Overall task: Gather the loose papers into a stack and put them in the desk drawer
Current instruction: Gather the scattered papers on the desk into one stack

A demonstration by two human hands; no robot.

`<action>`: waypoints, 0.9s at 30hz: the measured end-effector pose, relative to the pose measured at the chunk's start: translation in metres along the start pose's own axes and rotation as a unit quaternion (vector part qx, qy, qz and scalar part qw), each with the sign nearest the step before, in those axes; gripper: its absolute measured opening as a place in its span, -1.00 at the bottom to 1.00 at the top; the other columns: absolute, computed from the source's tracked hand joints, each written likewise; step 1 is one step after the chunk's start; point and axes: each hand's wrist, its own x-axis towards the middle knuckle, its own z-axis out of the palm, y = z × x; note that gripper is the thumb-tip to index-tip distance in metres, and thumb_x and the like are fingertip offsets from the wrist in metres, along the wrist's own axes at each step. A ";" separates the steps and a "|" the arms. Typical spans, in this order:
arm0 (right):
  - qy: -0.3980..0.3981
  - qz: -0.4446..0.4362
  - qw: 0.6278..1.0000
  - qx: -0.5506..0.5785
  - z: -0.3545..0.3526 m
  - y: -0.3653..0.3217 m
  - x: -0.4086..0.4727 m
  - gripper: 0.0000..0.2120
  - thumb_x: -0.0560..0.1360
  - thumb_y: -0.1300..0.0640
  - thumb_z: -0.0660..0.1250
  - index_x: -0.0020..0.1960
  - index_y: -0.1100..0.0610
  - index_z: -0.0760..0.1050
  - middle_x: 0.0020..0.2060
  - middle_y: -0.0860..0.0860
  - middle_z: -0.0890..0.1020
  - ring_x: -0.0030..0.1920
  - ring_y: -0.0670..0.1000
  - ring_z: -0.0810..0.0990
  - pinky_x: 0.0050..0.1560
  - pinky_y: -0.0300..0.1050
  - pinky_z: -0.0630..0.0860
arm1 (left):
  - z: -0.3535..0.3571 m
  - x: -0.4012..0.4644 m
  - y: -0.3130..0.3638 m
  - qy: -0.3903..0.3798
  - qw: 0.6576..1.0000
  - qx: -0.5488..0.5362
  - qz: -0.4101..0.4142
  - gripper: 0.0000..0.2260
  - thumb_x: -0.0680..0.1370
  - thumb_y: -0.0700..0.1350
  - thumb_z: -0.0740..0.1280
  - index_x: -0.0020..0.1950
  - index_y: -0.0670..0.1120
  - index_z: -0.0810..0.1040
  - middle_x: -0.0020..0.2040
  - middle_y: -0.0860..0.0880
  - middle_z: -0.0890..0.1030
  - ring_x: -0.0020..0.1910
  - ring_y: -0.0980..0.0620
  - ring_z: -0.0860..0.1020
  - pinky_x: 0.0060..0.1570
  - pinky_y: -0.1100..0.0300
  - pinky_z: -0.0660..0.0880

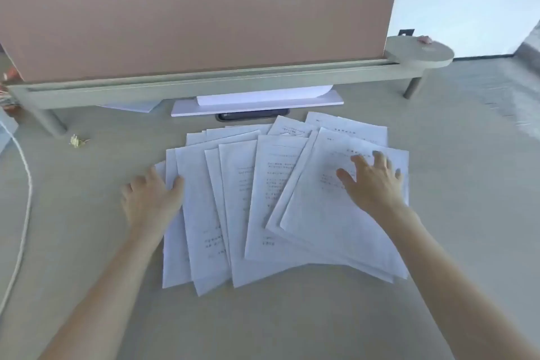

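Several loose white printed papers [251, 202] lie fanned and overlapping across the middle of the beige desk [292, 318]. My left hand [150, 196] rests at the left edge of the spread, fingers apart, thumb touching the leftmost sheets. My right hand [372, 181] lies flat on the top right sheet, fingers spread, gripping nothing. No drawer is in view.
A pink divider panel [198, 20] on a grey raised shelf [204, 88] bounds the back. Under the shelf lie a white board with paper [257, 102] and a dark phone [251, 115]. A white cable [24, 199] curves at the left; a small plug [76, 141] lies nearby.
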 end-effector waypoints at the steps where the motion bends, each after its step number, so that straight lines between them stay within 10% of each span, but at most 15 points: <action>1: -0.018 0.048 0.998 -0.021 0.000 0.008 -0.004 -0.44 0.59 -0.30 0.08 0.40 0.03 0.44 0.43 0.24 0.34 0.45 0.29 0.28 0.40 0.31 0.19 | -0.002 -0.004 -0.001 -0.009 1.000 -0.007 -0.011 -0.51 0.55 0.13 0.23 0.24 -0.25 0.43 0.20 -0.36 0.54 0.23 -0.36 0.43 0.24 -0.12 0.33; 7: -0.077 0.084 0.993 0.011 0.016 0.020 -0.021 -0.37 0.55 -0.35 -0.06 0.52 -0.10 0.19 0.60 0.32 0.02 0.55 0.43 -0.06 0.50 0.38 -0.13 | -0.012 -0.026 0.018 -0.087 0.987 -0.131 -0.030 -0.48 0.55 -0.02 0.26 0.48 -0.15 0.31 0.36 -0.23 0.46 0.41 -0.25 0.30 0.31 -0.03 0.28; 12: -0.062 0.025 0.998 0.008 0.024 -0.010 -0.022 -0.37 0.57 -0.34 -0.06 0.54 -0.07 0.19 0.58 0.33 0.04 0.53 0.48 -0.05 0.52 0.32 -0.13 | -0.018 -0.040 0.038 -0.095 0.980 -0.170 -0.045 -0.79 0.58 -0.13 0.25 0.20 -0.09 0.50 0.25 -0.17 0.51 0.40 -0.23 0.37 0.33 0.04 0.27; 17: -0.067 -0.040 0.997 0.027 0.026 -0.044 -0.005 -0.37 0.57 -0.37 -0.07 0.51 -0.09 0.26 0.54 0.25 0.17 0.51 0.36 0.11 0.49 0.22 0.05 | -0.004 -0.020 0.050 -0.109 0.958 -0.258 -0.067 -0.45 0.55 -0.08 0.28 0.55 -0.04 0.27 0.49 -0.07 0.39 0.50 -0.17 0.27 0.34 0.00 0.32; 22: -0.065 0.056 0.996 -0.007 0.023 -0.040 0.023 -0.25 0.55 -0.43 -0.12 0.59 -0.05 0.14 0.58 0.37 0.08 0.57 0.36 0.02 0.48 0.34 -0.02 | -0.006 0.010 0.036 -0.092 0.948 -0.286 -0.103 -0.77 0.48 -0.15 0.37 0.04 -0.13 0.37 -0.17 0.02 0.43 0.01 -0.15 0.53 0.07 -0.01 0.48; 25: -0.059 0.064 0.996 -0.011 0.027 -0.036 0.017 -0.26 0.53 -0.44 -0.08 0.57 -0.05 0.15 0.53 0.35 0.20 0.50 0.33 0.15 0.43 0.25 0.08 | -0.008 0.011 0.039 -0.131 0.909 -0.376 -0.123 -0.79 0.49 -0.22 0.41 -0.11 -0.09 0.36 -0.21 -0.04 0.42 -0.31 -0.04 0.43 -0.34 0.15 0.35; 27: -0.047 0.047 0.998 0.018 0.024 -0.041 0.012 -0.28 0.55 -0.41 0.00 0.57 -0.02 0.16 0.49 0.28 0.32 0.46 0.28 0.26 0.41 0.17 0.18 | -0.014 0.005 0.040 -0.152 0.898 -0.391 -0.129 -0.79 0.52 -0.21 0.42 0.02 -0.14 0.40 -0.09 -0.08 0.46 -0.22 -0.04 0.44 -0.23 0.16 0.35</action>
